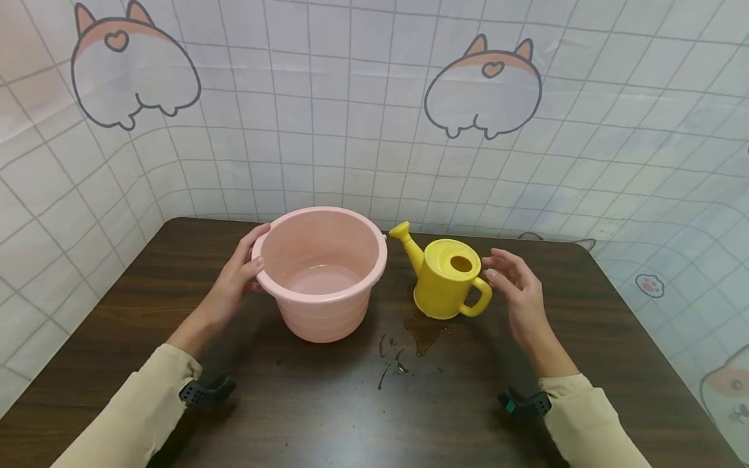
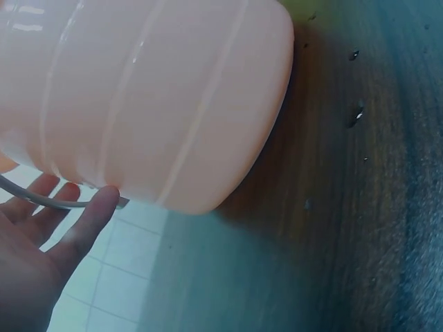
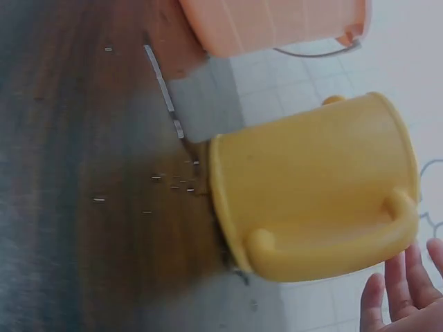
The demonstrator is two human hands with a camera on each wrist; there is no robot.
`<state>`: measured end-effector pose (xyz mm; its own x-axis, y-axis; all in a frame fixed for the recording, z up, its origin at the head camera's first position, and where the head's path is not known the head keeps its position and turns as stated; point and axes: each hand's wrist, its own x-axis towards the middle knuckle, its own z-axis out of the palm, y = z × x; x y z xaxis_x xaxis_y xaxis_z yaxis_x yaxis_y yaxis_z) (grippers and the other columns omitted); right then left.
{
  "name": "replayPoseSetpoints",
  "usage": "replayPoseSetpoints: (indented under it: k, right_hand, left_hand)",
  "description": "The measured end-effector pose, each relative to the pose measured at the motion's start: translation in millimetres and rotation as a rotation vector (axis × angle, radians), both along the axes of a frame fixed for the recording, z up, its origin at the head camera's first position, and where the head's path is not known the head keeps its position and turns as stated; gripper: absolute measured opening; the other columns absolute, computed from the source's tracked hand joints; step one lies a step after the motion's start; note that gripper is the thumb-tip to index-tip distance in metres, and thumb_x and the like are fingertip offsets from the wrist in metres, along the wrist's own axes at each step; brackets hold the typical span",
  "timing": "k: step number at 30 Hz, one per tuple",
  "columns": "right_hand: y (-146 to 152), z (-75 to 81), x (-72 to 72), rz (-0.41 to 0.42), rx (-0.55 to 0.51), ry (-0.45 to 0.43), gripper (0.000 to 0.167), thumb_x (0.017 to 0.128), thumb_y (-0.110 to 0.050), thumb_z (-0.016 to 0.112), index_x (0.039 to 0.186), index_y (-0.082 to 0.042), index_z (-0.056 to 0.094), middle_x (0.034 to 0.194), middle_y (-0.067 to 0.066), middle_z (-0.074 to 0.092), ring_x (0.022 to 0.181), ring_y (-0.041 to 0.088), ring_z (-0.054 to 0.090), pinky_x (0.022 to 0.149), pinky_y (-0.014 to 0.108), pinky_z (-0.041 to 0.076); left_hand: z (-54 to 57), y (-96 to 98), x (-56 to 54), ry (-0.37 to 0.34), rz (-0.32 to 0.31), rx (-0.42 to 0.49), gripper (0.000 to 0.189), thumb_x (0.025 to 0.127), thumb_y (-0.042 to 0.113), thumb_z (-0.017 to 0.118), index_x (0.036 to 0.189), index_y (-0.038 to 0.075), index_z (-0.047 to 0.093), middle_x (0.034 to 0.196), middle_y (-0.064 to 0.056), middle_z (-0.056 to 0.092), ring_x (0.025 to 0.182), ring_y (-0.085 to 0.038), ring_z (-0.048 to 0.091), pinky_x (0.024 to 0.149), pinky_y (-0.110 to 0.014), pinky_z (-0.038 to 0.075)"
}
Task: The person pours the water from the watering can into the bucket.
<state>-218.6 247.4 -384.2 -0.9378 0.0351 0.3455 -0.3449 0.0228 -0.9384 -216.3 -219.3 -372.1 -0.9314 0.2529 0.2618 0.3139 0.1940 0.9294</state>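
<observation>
A pink plastic bucket (image 1: 329, 318) stands upright on the dark table, with a little clear liquid visible at its bottom. My left hand (image 1: 236, 263) rests against its outer left side, thumb and fingertips at the rim. The left wrist view shows the fingers (image 2: 104, 200) at the bucket's wall, beside its thin wire handle (image 2: 41, 200). To the bucket's right is a yellow watering can (image 1: 441, 286), spout towards the bucket and looped handle towards my right hand (image 1: 523, 292). That hand holds nothing; its loosely bent fingers are close to the can's handle (image 3: 332, 259).
Spilled water (image 1: 424, 335) lies on the dark wood table (image 1: 328, 416) before the watering can, with several drops around it. Behind the table hangs a white grid-patterned curtain (image 1: 328, 130) with cartoon animal prints.
</observation>
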Motion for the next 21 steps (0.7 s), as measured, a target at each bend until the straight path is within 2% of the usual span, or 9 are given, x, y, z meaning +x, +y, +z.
replayPoseSetpoints:
  k: [6,9,12,13,16,19,21]
  right_hand:
    - [-2,18.1,-2.9,0.04,0.067,0.056,0.043,0.096,-0.006,0.056,0.138,-0.008,0.049,0.123,0.0,0.062,0.109,0.01,0.059,0.093,0.015,0.046]
    - [-6,26.5,-3.0,0.053,0.118,0.07,0.052,0.096,-0.006,0.055,0.146,-0.011,0.041,0.131,-0.001,0.057,0.113,0.011,0.056,0.094,0.015,0.045]
    - [-11,34.8,-1.9,0.058,0.171,0.087,0.06,0.095,-0.005,0.055,0.151,-0.015,0.034,0.141,0.005,0.051,0.118,0.013,0.053,0.097,0.014,0.041]
    - [-12,37.7,-1.5,0.059,0.186,0.092,0.062,0.095,-0.005,0.055,0.151,-0.016,0.032,0.144,0.007,0.048,0.12,0.013,0.052,0.098,0.014,0.04]
    - [-16,45.3,-1.1,0.064,0.225,0.109,0.064,0.095,-0.004,0.055,0.152,-0.017,0.031,0.149,0.014,0.042,0.125,0.013,0.048,0.101,0.015,0.037]
    - [-19,52.4,-1.2,0.071,0.277,0.121,0.063,0.094,-0.004,0.056,0.151,-0.018,0.032,0.15,0.013,0.042,0.13,0.011,0.045,0.104,0.019,0.036]
    - [-22,57.3,-0.9,0.083,0.322,0.128,0.061,0.094,-0.005,0.057,0.15,-0.017,0.035,0.149,0.012,0.044,0.132,0.01,0.043,0.108,0.026,0.034]
  left_hand:
    - [7.5,-5.3,1.2,0.066,-0.024,-0.033,0.055,0.102,0.02,0.037,0.155,0.025,0.021,0.147,-0.019,0.038,0.109,-0.017,0.054,0.076,-0.026,0.052]
    - [11.1,-10.3,2.5,0.099,-0.011,-0.094,0.058,0.102,0.018,0.041,0.155,0.03,0.019,0.15,-0.017,0.037,0.116,-0.015,0.052,0.077,-0.024,0.053]
    - [16.3,-14.5,4.3,0.122,0.022,-0.175,0.06,0.101,0.019,0.044,0.153,0.037,0.019,0.151,-0.011,0.037,0.126,-0.017,0.047,0.082,-0.023,0.051]
    - [18.6,-15.5,4.8,0.127,0.034,-0.2,0.06,0.101,0.02,0.045,0.152,0.039,0.02,0.151,-0.009,0.037,0.129,-0.018,0.044,0.088,-0.027,0.049]
    - [26.7,-17.1,6.1,0.174,0.071,-0.298,0.061,0.1,0.021,0.046,0.152,0.041,0.02,0.152,-0.005,0.038,0.133,-0.023,0.039,0.095,-0.031,0.043]
    - [33.4,-17.6,5.7,0.238,0.081,-0.364,0.062,0.099,0.021,0.048,0.152,0.038,0.022,0.152,-0.005,0.037,0.134,-0.026,0.037,0.098,-0.043,0.038]
    - [36.3,-17.7,5.2,0.268,0.079,-0.393,0.063,0.098,0.02,0.05,0.152,0.037,0.023,0.154,-0.004,0.035,0.136,-0.027,0.035,0.1,-0.046,0.037]
